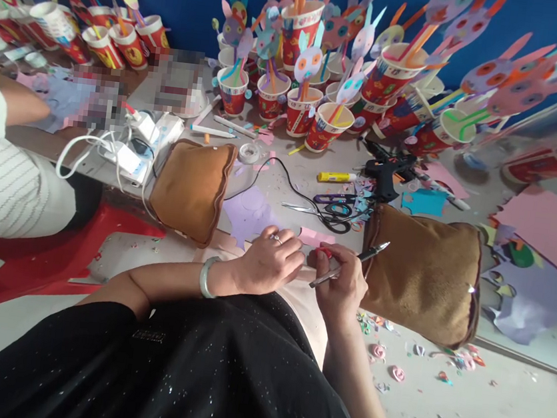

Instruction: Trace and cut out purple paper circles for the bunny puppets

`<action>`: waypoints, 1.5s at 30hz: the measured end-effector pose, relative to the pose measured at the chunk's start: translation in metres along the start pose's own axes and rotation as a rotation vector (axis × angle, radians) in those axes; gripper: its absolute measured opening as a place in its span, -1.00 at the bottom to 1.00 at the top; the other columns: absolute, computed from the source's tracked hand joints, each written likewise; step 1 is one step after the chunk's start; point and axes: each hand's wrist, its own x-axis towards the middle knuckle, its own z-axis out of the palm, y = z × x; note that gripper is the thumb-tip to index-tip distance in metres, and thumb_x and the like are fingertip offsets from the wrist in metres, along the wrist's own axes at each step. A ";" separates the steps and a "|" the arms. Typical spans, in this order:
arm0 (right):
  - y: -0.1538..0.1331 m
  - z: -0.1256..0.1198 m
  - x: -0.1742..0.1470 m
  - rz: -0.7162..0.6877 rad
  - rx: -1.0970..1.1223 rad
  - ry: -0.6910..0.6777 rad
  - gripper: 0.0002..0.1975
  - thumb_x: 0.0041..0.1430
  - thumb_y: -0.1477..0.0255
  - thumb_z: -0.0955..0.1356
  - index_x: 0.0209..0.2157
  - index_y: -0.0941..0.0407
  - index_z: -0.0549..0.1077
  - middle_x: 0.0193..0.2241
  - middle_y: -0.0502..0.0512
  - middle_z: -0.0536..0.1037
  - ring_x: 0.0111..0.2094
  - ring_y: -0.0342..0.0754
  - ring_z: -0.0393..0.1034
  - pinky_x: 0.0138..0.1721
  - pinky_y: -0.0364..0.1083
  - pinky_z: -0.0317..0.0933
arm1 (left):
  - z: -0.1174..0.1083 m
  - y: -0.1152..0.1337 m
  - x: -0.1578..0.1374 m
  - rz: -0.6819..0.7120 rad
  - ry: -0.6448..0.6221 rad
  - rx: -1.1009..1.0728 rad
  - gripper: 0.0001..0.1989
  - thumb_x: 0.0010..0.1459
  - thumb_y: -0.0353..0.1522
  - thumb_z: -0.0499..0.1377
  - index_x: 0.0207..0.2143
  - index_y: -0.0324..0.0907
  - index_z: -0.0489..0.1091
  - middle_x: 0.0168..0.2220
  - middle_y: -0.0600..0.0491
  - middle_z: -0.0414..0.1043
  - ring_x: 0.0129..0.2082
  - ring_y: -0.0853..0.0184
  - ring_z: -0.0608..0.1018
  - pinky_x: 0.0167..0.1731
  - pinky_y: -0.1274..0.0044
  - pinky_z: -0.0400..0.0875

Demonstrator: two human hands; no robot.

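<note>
Right hand (343, 287) closed on a pen (373, 251) and a small red piece (323, 251), near the front edge of the bench (307, 172); pen slants across the fingers, presumably leaving thumb and forefinger free to pinch the piece. Left hand (272, 262) curled just beside it, cannot tell whether gripping anything. Tan cushion (190, 189) and brown cushion (422, 276) flank both, probably as arm supports.

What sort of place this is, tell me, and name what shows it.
Probably a craft workroom or classroom, though which I cannot tell. Paper cups holding long-eared paper faces crowd the back, scissors and a glue gun lie among paper scraps, and the right hand holds a pen.
</note>
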 end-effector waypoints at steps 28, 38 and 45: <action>0.017 -0.017 0.006 0.193 0.395 0.291 -0.71 0.04 0.50 0.52 -0.22 0.09 0.40 -0.25 0.08 0.61 -0.25 0.01 0.60 -0.30 0.00 0.50 | -0.004 0.009 -0.008 0.154 -0.197 0.020 -0.58 0.35 -0.19 0.06 0.07 -0.33 0.33 0.14 -0.25 0.31 0.20 0.05 0.31 0.11 0.28 0.20; 0.012 -0.012 0.024 0.085 0.191 -0.211 -0.79 0.20 0.32 0.45 -0.14 0.04 0.51 -0.28 0.05 0.67 -0.28 -0.03 0.59 -0.20 -0.04 0.47 | -0.003 0.012 -0.012 0.162 -0.228 0.065 -0.51 0.34 -0.19 0.07 0.18 -0.32 0.26 0.26 -0.29 0.20 0.27 0.05 0.27 0.14 0.29 0.16; 0.010 -0.007 0.028 0.037 0.159 -0.259 -0.82 0.23 0.30 0.43 -0.15 0.04 0.51 -0.26 0.07 0.67 -0.28 -0.03 0.58 -0.19 -0.03 0.46 | -0.006 0.011 -0.007 0.179 -0.271 0.059 -0.48 0.35 -0.22 0.04 0.25 -0.33 0.21 0.22 -0.28 0.26 0.21 0.05 0.30 0.08 0.28 0.20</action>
